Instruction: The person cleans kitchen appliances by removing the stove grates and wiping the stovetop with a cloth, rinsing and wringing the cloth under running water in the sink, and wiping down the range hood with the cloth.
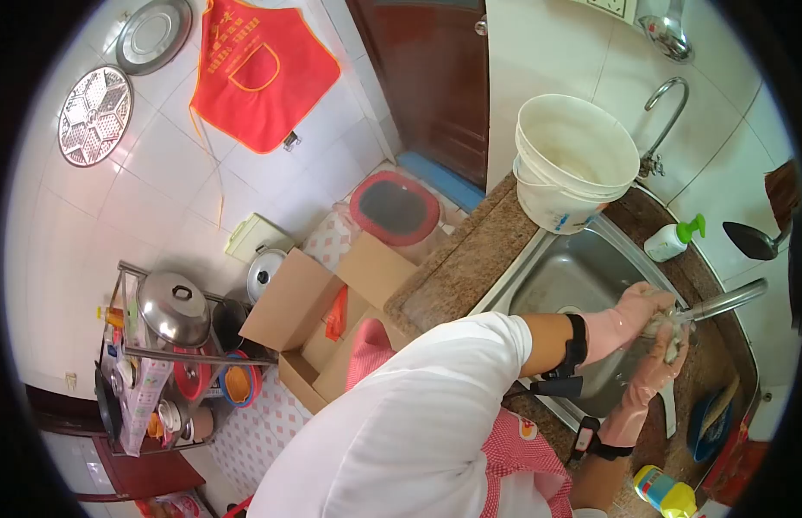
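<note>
Both my hands wear pink rubber gloves and meet under the tap (725, 300) at the far side of the steel sink (582, 262). My left hand (632, 316) closes on a wet, greyish-white cloth (658, 323), bunched right by the spout. From the near side my right hand (653, 376) grips the same cloth, its fingers curled around the lower part. Running water seems to wet the cloth, though the gloves hide much of it. Dark bands with small devices circle both wrists.
A white bucket (573, 168) stands at the sink's left end. A green-topped pump bottle (674, 239), a yellow bottle (664, 490) and a blue container (710, 427) edge the counter. An open cardboard box (301, 306) lies behind, near a loaded rack (189, 356).
</note>
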{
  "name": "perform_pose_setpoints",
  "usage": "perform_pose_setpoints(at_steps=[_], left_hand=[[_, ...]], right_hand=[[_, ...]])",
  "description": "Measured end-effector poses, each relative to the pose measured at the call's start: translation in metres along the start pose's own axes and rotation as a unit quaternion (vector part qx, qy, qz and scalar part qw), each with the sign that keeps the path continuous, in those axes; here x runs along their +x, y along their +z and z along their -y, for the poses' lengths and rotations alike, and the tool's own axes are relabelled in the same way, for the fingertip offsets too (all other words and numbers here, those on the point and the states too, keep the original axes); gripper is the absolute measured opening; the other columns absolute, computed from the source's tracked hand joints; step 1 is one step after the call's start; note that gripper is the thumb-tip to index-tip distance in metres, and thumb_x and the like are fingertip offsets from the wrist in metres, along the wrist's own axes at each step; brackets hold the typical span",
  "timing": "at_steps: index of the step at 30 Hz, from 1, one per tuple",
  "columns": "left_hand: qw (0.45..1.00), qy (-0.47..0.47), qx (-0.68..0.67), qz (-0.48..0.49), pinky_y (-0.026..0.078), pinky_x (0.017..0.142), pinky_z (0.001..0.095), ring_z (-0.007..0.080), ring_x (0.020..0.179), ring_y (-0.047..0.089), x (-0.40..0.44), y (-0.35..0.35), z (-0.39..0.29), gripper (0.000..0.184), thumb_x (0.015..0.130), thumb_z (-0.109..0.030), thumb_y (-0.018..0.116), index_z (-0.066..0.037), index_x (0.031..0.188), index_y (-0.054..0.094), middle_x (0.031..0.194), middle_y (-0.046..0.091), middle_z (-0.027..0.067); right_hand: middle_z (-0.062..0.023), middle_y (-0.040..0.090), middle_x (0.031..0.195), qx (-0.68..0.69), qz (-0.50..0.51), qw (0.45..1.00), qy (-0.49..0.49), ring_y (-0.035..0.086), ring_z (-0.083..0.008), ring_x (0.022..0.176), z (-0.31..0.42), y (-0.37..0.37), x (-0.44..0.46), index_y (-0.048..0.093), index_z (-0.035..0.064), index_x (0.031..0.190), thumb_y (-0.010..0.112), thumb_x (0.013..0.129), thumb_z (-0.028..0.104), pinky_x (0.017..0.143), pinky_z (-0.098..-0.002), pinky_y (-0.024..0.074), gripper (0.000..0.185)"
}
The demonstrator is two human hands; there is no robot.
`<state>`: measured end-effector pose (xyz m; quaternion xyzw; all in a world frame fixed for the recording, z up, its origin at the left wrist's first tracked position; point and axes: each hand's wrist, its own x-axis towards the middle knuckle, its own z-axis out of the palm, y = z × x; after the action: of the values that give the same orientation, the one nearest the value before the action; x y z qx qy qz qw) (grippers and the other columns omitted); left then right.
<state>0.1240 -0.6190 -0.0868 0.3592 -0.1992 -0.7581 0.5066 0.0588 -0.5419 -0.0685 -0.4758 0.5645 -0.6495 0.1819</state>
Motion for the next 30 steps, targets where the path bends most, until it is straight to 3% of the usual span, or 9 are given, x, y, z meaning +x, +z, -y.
perform_pose_setpoints(at_steps=[4, 6, 8, 12, 14, 17, 20, 23, 30], left_hand=[[0.954, 0.204, 0.221, -0.018, 0.049, 0.067, 0.0369, 0.0264, 0.073, 0.060, -0.001, 0.013, -0.003, 0.023, 0.069, -0.022, 0.073, -0.007, 0.079, 0.059, 0.078, 0.063, 0.0071], [0.851, 0.351, 0.389, -0.039, 0.049, 0.065, 0.0395, 0.0321, 0.071, 0.060, -0.009, 0.010, -0.018, 0.020, 0.065, -0.018, 0.070, -0.007, 0.075, 0.057, 0.074, 0.061, 0.0118], [0.799, 0.377, 0.469, 0.000, 0.046, 0.065, 0.0444, 0.0406, 0.074, 0.057, -0.020, 0.011, -0.038, 0.015, 0.063, -0.017, 0.063, -0.007, 0.072, 0.056, 0.073, 0.057, 0.0186], [0.697, 0.335, 0.624, 0.114, 0.049, 0.076, 0.0437, 0.0376, 0.087, 0.061, -0.032, 0.022, -0.071, 0.018, 0.067, -0.021, 0.064, -0.008, 0.080, 0.062, 0.086, 0.064, 0.0165], [0.636, 0.416, 0.637, 0.131, 0.049, 0.076, 0.0423, 0.0360, 0.087, 0.061, -0.018, 0.013, -0.064, 0.024, 0.067, -0.024, 0.066, -0.007, 0.083, 0.062, 0.087, 0.064, 0.0147], [0.721, 0.310, 0.616, 0.071, 0.049, 0.075, 0.0422, 0.0356, 0.086, 0.061, -0.027, 0.004, -0.073, 0.024, 0.069, -0.026, 0.066, -0.007, 0.084, 0.061, 0.086, 0.064, 0.0130], [0.767, 0.332, 0.548, 0.037, 0.048, 0.075, 0.0416, 0.0350, 0.086, 0.060, -0.027, -0.003, -0.065, 0.019, 0.072, -0.023, 0.064, -0.007, 0.081, 0.060, 0.086, 0.064, 0.0125], [0.746, 0.350, 0.548, 0.144, 0.048, 0.077, 0.0404, 0.0329, 0.088, 0.060, -0.039, -0.012, -0.065, 0.017, 0.071, -0.021, 0.066, -0.007, 0.078, 0.060, 0.087, 0.062, 0.0127], [0.468, 0.595, 0.570, 0.318, 0.051, 0.078, 0.0357, 0.0248, 0.094, 0.059, -0.072, -0.020, -0.044, 0.011, 0.065, -0.014, 0.063, -0.012, 0.076, 0.063, 0.088, 0.061, 0.0035]], right_hand=[[-0.0121, 0.056, 0.116, 0.038, 0.025, 0.986, 0.162, 0.055, -0.0209, 0.109, -0.019, -0.005, -0.010, 0.044, 0.0040, 0.130, 0.044, 0.098, 0.026, 0.089, -0.0337, 0.0469, 0.039], [-0.0117, 0.057, 0.115, 0.024, 0.040, 0.986, 0.157, 0.056, -0.0210, 0.107, -0.020, -0.004, -0.018, 0.045, 0.0043, 0.129, 0.045, 0.097, 0.027, 0.088, -0.0341, 0.0473, 0.039], [-0.0113, 0.057, 0.115, -0.006, 0.062, 0.992, 0.114, 0.056, -0.0211, 0.106, -0.014, 0.001, -0.021, 0.045, 0.0045, 0.128, 0.046, 0.096, 0.027, 0.088, -0.0344, 0.0478, 0.039], [-0.0105, 0.059, 0.114, 0.042, 0.134, 0.988, 0.066, 0.058, -0.0212, 0.103, -0.033, 0.017, -0.005, 0.046, 0.0049, 0.126, 0.048, 0.094, 0.029, 0.086, -0.0352, 0.0486, 0.040], [-0.0102, 0.059, 0.113, 0.110, 0.192, 0.970, 0.099, 0.059, -0.0213, 0.102, -0.051, 0.024, 0.003, 0.047, 0.0052, 0.124, 0.049, 0.093, 0.030, 0.085, -0.0356, 0.0491, 0.040], [-0.0096, 0.060, 0.113, 0.215, 0.245, 0.929, 0.176, 0.060, -0.0214, 0.100, -0.071, 0.024, 0.012, 0.047, 0.0055, 0.123, 0.051, 0.091, 0.032, 0.084, -0.0362, 0.0497, 0.041], [-0.0091, 0.061, 0.112, 0.412, 0.179, 0.827, 0.340, 0.062, -0.0232, 0.097, -0.037, 0.025, 0.007, 0.044, 0.0062, 0.126, 0.053, 0.090, 0.039, 0.086, -0.0392, 0.0498, 0.049], [-0.0099, 0.060, 0.113, 0.510, 0.102, 0.732, 0.440, 0.062, -0.0246, 0.095, 0.009, 0.026, 0.004, 0.040, 0.0062, 0.130, 0.051, 0.091, 0.045, 0.086, -0.0391, 0.0501, 0.057], [-0.0102, 0.060, 0.110, 0.458, 0.238, 0.744, 0.424, 0.059, -0.0244, 0.100, -0.019, 0.008, 0.012, 0.051, 0.0045, 0.119, 0.054, 0.089, 0.044, 0.087, -0.0362, 0.0474, 0.050]])
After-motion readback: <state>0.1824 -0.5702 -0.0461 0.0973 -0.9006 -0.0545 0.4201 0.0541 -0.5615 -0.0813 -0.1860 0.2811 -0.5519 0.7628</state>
